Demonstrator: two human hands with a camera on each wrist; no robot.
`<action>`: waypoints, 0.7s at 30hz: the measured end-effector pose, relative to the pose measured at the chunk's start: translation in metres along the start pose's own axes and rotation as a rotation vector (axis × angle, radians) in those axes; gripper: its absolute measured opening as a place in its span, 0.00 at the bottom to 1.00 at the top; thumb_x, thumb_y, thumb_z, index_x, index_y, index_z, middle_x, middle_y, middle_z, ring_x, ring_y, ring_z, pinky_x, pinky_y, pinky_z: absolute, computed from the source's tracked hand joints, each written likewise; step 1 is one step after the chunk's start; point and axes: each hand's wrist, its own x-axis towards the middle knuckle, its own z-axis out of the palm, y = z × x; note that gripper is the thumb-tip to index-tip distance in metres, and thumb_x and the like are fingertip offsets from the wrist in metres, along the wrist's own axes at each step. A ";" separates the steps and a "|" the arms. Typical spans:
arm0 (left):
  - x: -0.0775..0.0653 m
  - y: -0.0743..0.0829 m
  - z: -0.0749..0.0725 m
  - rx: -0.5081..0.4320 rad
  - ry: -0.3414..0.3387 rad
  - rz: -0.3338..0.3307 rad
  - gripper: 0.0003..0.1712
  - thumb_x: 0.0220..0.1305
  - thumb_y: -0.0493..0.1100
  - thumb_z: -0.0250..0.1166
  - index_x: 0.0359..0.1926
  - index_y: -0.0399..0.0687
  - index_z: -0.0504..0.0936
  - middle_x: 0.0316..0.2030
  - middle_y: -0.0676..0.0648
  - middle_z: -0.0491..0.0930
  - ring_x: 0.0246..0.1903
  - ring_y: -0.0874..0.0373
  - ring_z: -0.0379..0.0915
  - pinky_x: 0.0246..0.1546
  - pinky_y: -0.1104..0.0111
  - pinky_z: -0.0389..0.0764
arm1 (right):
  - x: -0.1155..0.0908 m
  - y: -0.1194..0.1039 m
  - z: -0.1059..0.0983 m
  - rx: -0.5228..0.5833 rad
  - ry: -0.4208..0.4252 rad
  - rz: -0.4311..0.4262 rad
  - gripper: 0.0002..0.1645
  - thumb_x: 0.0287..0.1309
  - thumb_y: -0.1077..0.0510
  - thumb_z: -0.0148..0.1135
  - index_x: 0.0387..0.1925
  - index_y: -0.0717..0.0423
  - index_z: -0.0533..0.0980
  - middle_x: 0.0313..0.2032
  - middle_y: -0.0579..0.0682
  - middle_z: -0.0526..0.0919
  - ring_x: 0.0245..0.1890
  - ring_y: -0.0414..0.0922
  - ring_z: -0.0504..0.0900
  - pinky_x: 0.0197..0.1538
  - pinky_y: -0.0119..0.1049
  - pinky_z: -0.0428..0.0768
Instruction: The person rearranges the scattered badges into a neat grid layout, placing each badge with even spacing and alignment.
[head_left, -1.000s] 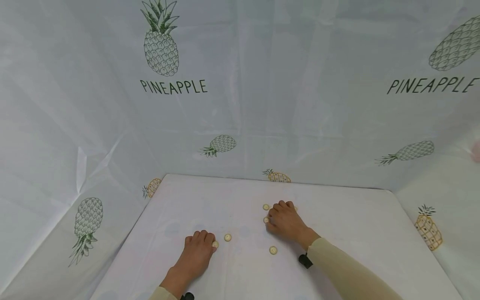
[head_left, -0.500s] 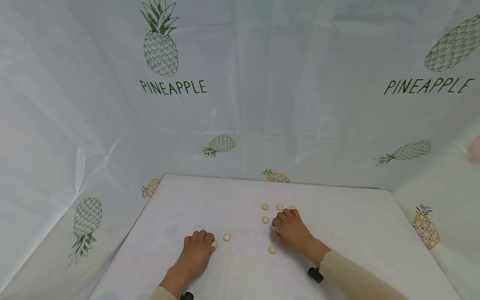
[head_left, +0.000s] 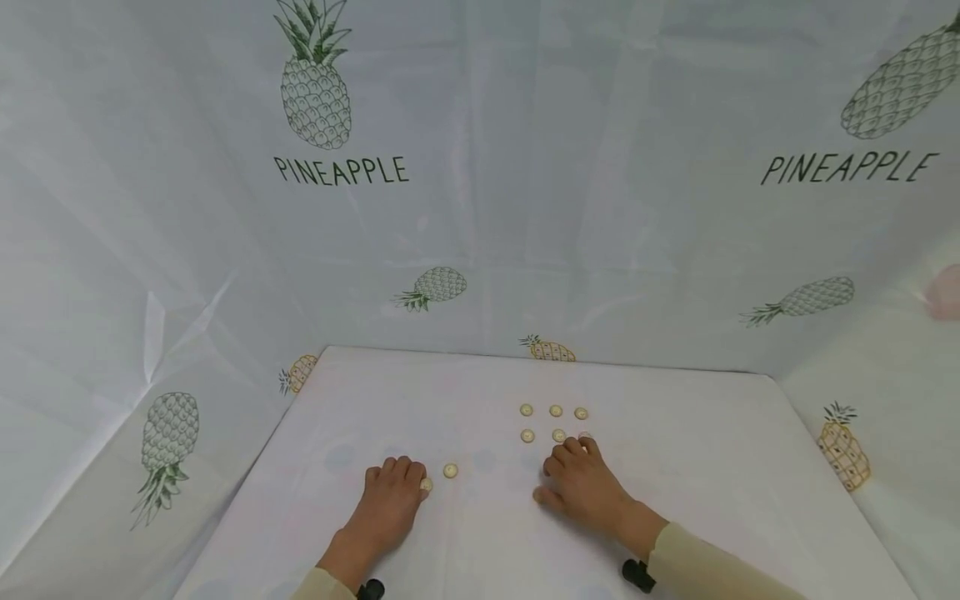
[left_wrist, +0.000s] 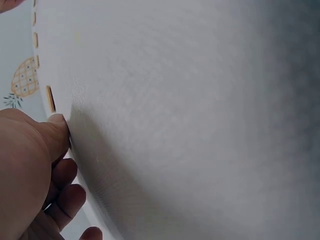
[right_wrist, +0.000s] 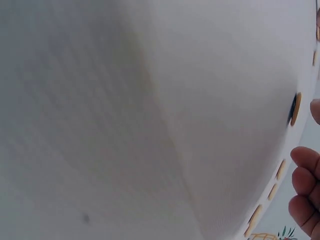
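Note:
My left hand (head_left: 390,502) rests on the table with fingers curled, a pale round wooden disc (head_left: 427,484) pinched at its thumb and index finger. In the left wrist view the thumb (left_wrist: 59,131) hides most of that disc. Just beyond stands a second wooden disc (head_left: 450,471). My right hand (head_left: 583,492) hovers low, fingers loosely bent and thumb apart, holding nothing. Its fingertips overlap the rightmost disc (head_left: 586,435) of the nearer row. Close by the right thumb, the right wrist view has another wooden disc (right_wrist: 296,109), hidden in the head view.
Beyond the right hand lie two short rows of discs; the far row includes a disc (head_left: 556,411), the nearer one a disc (head_left: 528,436). A white cloth covers the table (head_left: 697,450). Pineapple-print sheeting (head_left: 562,192) rises along the back and sides.
My right hand has drawn back toward the front, uncovering discs in both rows and covering the one at its thumb. My left hand stays in place.

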 end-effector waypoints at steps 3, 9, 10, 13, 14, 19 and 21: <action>0.000 0.000 0.000 0.023 0.009 0.007 0.15 0.70 0.49 0.71 0.48 0.45 0.78 0.40 0.48 0.76 0.43 0.52 0.69 0.47 0.48 0.74 | -0.001 -0.004 0.001 0.003 -0.015 0.004 0.22 0.63 0.36 0.71 0.34 0.49 0.78 0.36 0.44 0.79 0.42 0.46 0.72 0.57 0.54 0.71; 0.000 0.001 -0.004 0.031 -0.001 -0.004 0.16 0.70 0.49 0.72 0.48 0.45 0.78 0.41 0.47 0.77 0.44 0.52 0.71 0.47 0.48 0.74 | -0.001 -0.009 0.000 0.015 -0.041 0.011 0.22 0.62 0.36 0.71 0.33 0.49 0.77 0.35 0.43 0.78 0.41 0.45 0.71 0.56 0.52 0.71; 0.000 0.002 -0.004 0.028 -0.003 -0.007 0.16 0.70 0.49 0.72 0.48 0.45 0.78 0.41 0.47 0.77 0.44 0.51 0.71 0.48 0.48 0.74 | -0.001 -0.009 0.000 0.013 -0.042 0.010 0.23 0.62 0.36 0.72 0.33 0.49 0.77 0.34 0.43 0.77 0.41 0.45 0.71 0.56 0.52 0.70; 0.001 0.003 -0.006 0.013 -0.005 -0.016 0.16 0.70 0.48 0.72 0.49 0.45 0.79 0.42 0.47 0.77 0.44 0.51 0.71 0.48 0.48 0.74 | -0.002 -0.010 0.000 0.007 -0.042 0.001 0.23 0.61 0.35 0.72 0.32 0.48 0.77 0.33 0.43 0.77 0.40 0.45 0.70 0.56 0.51 0.70; 0.001 0.003 -0.007 0.011 -0.005 -0.016 0.16 0.70 0.48 0.71 0.49 0.45 0.79 0.42 0.47 0.77 0.44 0.51 0.71 0.48 0.48 0.74 | -0.002 -0.010 0.000 0.003 -0.042 -0.001 0.23 0.61 0.35 0.72 0.32 0.48 0.77 0.33 0.42 0.77 0.40 0.45 0.70 0.56 0.51 0.70; 0.000 0.003 -0.007 0.001 0.011 -0.005 0.15 0.69 0.48 0.72 0.47 0.45 0.79 0.42 0.47 0.77 0.43 0.51 0.70 0.46 0.48 0.74 | -0.004 -0.010 0.001 0.002 -0.043 -0.013 0.19 0.62 0.39 0.72 0.32 0.48 0.78 0.34 0.43 0.78 0.40 0.44 0.70 0.54 0.50 0.71; 0.000 0.003 -0.006 -0.003 0.016 -0.002 0.15 0.69 0.47 0.72 0.46 0.45 0.79 0.42 0.47 0.77 0.43 0.52 0.70 0.46 0.48 0.74 | -0.005 -0.010 0.001 0.023 -0.049 -0.015 0.15 0.61 0.43 0.71 0.34 0.48 0.79 0.35 0.42 0.79 0.40 0.44 0.71 0.53 0.49 0.71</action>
